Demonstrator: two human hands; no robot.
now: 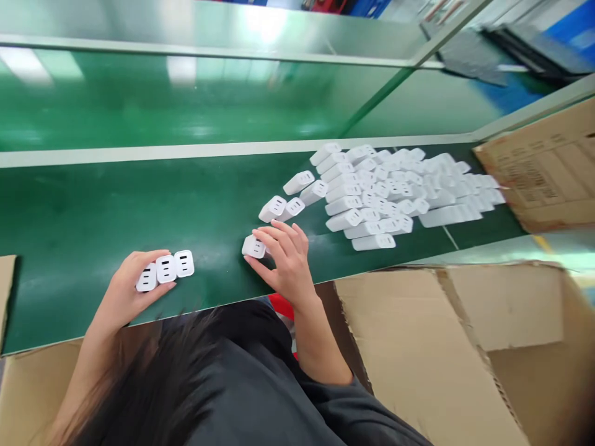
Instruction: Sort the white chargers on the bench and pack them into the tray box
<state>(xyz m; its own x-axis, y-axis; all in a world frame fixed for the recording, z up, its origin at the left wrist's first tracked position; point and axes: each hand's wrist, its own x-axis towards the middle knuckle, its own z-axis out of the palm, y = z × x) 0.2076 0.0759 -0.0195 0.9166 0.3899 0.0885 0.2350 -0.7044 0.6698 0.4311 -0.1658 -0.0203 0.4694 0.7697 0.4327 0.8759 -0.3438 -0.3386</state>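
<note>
My left hand (134, 282) is closed around a short row of white USB chargers (166, 269), three side by side, their port faces turned up. Thumb and fingers press along the row's sides on the green table (83, 217). My right hand (286, 257) grips another white charger (253, 246) between thumb and fingertips; part of it is hidden by the fingers. Just beyond that hand, several loose chargers (272, 209) stand or lean at angles. A large cluster of white chargers (367, 192) covers the table to the right.
A raised green ledge with a pale edge strip (186, 151) runs along the back. One cardboard box (543, 167) stands at the right end of the table. An open cardboard box (418, 347) sits below the front edge at right. Some cardboard (6, 291) shows at far left.
</note>
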